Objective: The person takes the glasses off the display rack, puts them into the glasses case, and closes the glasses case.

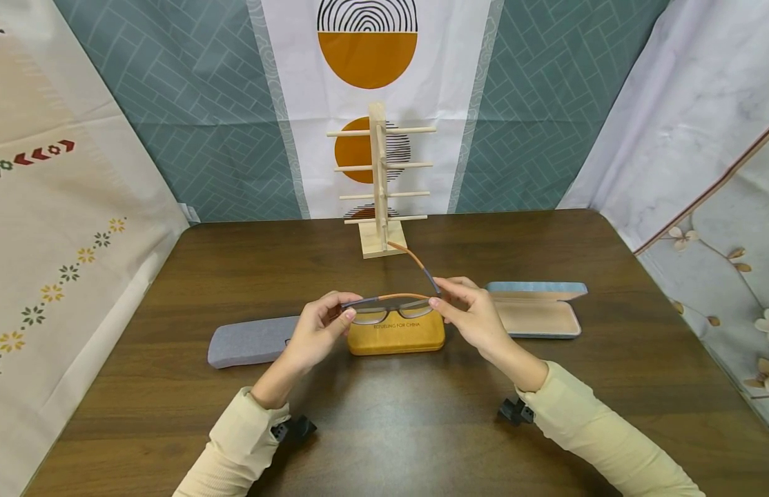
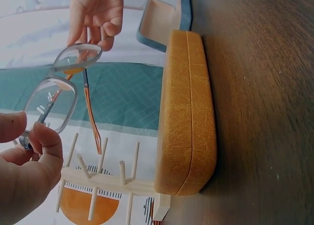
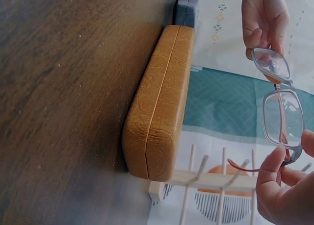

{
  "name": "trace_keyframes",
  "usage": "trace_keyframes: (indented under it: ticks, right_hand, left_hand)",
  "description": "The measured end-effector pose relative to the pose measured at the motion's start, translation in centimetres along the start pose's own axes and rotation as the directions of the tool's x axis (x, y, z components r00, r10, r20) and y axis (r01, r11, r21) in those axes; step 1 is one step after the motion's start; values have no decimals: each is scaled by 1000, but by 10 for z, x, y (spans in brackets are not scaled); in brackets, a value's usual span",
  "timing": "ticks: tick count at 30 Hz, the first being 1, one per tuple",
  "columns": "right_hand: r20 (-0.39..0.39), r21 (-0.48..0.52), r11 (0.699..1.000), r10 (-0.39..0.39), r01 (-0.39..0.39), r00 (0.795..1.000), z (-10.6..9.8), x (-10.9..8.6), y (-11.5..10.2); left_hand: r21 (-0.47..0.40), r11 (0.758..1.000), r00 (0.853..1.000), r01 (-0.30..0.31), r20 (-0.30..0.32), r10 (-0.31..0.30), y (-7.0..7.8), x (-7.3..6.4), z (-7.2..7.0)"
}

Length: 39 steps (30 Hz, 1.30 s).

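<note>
A pair of eyeglasses [image 1: 417, 310] with a grey frame and orange-brown temples is held up between both hands, above a closed mustard-yellow glasses case [image 1: 397, 339]. With thumb and fingers my left hand [image 1: 322, 323] pinches the frame's left end by the hinge. The right hand [image 1: 473, 312] pinches the opposite end the same way. One temple lies folded across behind the lenses, while the other angles outward toward the rack. In the left wrist view, both lenses [image 2: 51, 105] show clear, apart from the yellow case [image 2: 189, 112].
A wooden peg rack [image 1: 380, 172] stands at the back of the brown table [image 1: 266, 262]. Left of the yellow case lies a closed grey-blue case [image 1: 250, 343]. On the right, a light-blue case [image 1: 536, 319] lies with its lid raised. Patterned cloths hang around the table.
</note>
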State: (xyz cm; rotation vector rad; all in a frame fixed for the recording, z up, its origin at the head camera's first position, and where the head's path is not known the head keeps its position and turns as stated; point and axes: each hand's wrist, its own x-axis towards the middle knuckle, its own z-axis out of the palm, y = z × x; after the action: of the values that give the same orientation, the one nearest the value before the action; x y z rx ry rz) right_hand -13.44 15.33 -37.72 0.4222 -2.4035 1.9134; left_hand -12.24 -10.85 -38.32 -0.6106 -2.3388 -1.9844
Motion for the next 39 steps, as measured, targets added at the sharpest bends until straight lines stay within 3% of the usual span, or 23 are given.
trace_keyframes:
  ticks: [39]
  right_hand:
    - [58, 40, 999, 29, -32, 998, 0, 0, 2]
  left_hand:
    - [-8, 1000, 1000, 11, 4, -11, 2, 1, 0]
